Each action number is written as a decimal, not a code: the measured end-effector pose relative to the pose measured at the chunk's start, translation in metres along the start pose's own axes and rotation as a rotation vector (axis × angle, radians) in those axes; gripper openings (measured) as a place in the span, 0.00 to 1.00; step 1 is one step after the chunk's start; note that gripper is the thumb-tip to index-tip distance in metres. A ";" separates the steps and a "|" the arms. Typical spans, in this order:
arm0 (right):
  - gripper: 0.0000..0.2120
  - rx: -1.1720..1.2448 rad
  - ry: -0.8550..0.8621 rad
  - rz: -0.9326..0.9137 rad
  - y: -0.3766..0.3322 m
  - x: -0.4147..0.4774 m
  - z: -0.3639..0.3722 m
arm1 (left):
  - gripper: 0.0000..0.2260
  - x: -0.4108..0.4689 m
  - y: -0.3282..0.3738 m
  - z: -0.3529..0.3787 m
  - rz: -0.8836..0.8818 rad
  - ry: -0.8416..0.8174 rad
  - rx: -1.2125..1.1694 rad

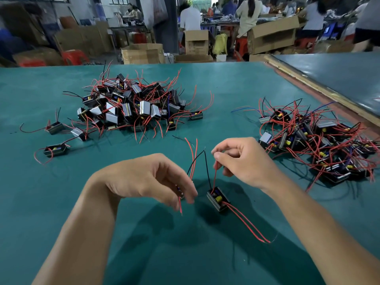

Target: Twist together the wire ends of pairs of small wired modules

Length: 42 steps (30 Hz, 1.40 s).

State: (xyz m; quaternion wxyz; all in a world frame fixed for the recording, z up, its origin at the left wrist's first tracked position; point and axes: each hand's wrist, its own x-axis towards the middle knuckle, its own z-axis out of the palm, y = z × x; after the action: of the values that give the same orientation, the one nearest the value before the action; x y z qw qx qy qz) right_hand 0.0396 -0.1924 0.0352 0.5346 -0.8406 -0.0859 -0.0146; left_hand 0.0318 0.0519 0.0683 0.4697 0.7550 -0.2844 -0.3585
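At lower centre of the frame our left hand (152, 179) curls its fingers round the first module (181, 193), mostly hidden, whose red and black leads (192, 161) rise above the fingertips. Just to its right our right hand (244, 161) pinches the red wire (214, 177) of the second module (218, 199) between thumb and forefinger; whether that module rests on the green table (61, 202) we cannot tell. One pile of modules (131, 105) lies at upper left, and a tangled heap (314, 145) lies at the right edge.

green table (226, 89) | open cardboard boxes (141, 53) behind it | red stool (75, 56) | people (190, 17) at far benches
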 end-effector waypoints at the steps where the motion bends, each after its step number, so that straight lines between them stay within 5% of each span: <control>1: 0.07 0.002 0.001 -0.002 0.000 0.000 0.000 | 0.15 0.001 -0.001 0.001 0.012 -0.014 0.007; 14: 0.07 0.139 0.008 -0.079 -0.006 -0.001 -0.004 | 0.09 0.041 0.000 0.030 -0.033 0.479 -0.153; 42: 0.07 0.153 0.000 -0.150 -0.009 -0.004 -0.002 | 0.05 0.043 0.001 0.035 0.057 0.598 -0.141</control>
State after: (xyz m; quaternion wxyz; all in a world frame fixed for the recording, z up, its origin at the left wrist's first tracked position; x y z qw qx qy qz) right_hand 0.0349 -0.1912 0.0434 0.5948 -0.7884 -0.1495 -0.0479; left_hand 0.0282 0.0009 0.0470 0.5936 0.7842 -0.1291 -0.1262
